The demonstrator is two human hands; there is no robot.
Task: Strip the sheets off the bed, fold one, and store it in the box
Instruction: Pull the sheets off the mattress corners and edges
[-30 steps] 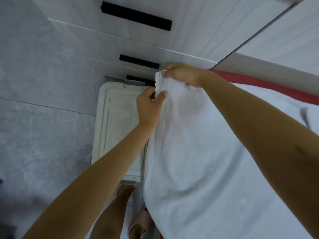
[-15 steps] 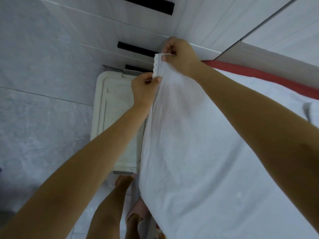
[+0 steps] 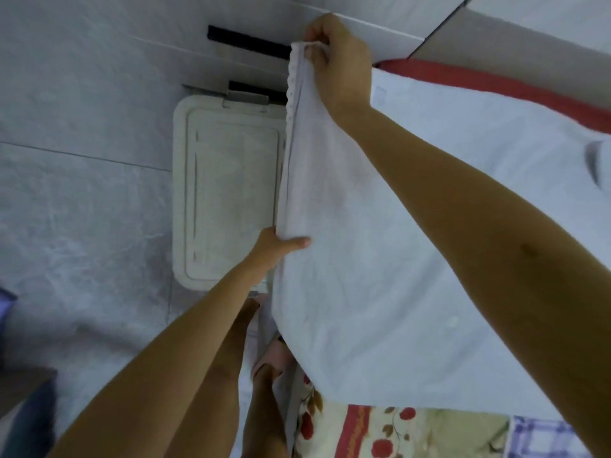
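A white sheet with a scalloped hem is lifted off the bed and hangs stretched in front of me. My right hand pinches its top corner high up, near the cabinet. My left hand grips the hem much lower, thumb on the front of the cloth, fingers hidden behind it. The white storage box stands on the floor to the left of the sheet with its lid on.
Grey tiled floor spreads to the left. Cabinet drawers with black slot handles stand behind the box. The bed carries a red mattress edge and a flowered cloth below the sheet. My legs stand between box and bed.
My right hand has risen with the sheet's corner. My left hand has slid down the hem, away from the right hand, drawing the edge taut.
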